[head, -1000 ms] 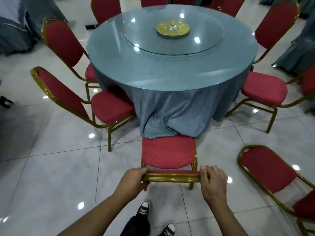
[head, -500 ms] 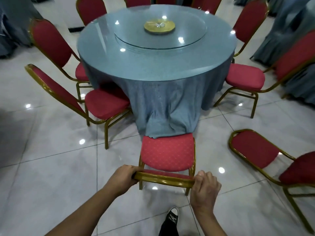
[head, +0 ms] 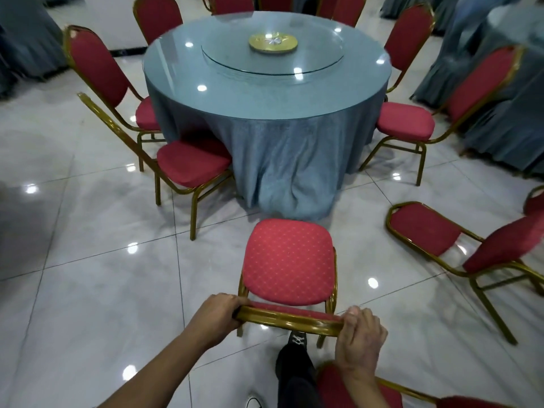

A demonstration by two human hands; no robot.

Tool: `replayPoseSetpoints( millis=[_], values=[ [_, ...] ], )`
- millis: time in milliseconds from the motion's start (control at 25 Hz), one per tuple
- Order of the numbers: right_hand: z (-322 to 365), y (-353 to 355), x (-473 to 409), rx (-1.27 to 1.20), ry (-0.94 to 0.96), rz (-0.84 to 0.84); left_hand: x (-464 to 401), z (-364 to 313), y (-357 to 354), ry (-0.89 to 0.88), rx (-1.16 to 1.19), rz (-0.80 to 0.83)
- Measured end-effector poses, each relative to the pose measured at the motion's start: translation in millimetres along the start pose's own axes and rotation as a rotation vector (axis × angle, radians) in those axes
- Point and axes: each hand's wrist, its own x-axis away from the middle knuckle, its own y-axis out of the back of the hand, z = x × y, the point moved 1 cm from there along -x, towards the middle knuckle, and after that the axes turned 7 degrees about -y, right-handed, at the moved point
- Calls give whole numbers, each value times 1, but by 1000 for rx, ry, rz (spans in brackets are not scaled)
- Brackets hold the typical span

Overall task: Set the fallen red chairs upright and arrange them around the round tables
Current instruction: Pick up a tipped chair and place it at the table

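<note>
An upright red chair (head: 290, 260) with a gold frame stands in front of me, its seat facing the round table (head: 265, 92) draped in blue-grey cloth. My left hand (head: 216, 315) grips the left end of its gold top rail and my right hand (head: 360, 338) grips the right end. A gap of floor lies between the seat and the tablecloth. A fallen red chair (head: 459, 245) lies on its back at the right. Part of another red chair (head: 362, 390) shows at the bottom edge under my right forearm.
Several upright red chairs ring the table, among them one at the left (head: 188, 163) and one at the right (head: 412, 122). A glass turntable (head: 235, 54) with a gold plate sits on top. Another draped table (head: 506, 113) stands at the right. My foot (head: 297, 340) is under the chair's back.
The chair and I have drawn back from the table, so its seat no longer touches the cloth. The view has shifted right, bringing the fallen chair and another chair by my feet into sight.
</note>
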Motion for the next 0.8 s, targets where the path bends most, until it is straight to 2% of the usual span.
replayPoseSetpoints(
  millis=[120, 200, 360, 520, 800],
  values=[
    [-4, 11, 14, -23, 83, 76, 27, -1, -10, -22, -23, -146],
    [-16, 16, 20, -4, 71, 99, 41, -7, -25, -23, -34, -235],
    [-23, 8, 24, -95, -72, 146, 43, -11, -42, 37, 33, -242],
    [-15, -3, -10, -126, -64, 208, 11, -2, -30, 51, 30, -260],
    [3, -30, -122, -130, -37, 287, -84, 8, 6, 85, 36, -265]
  ],
)
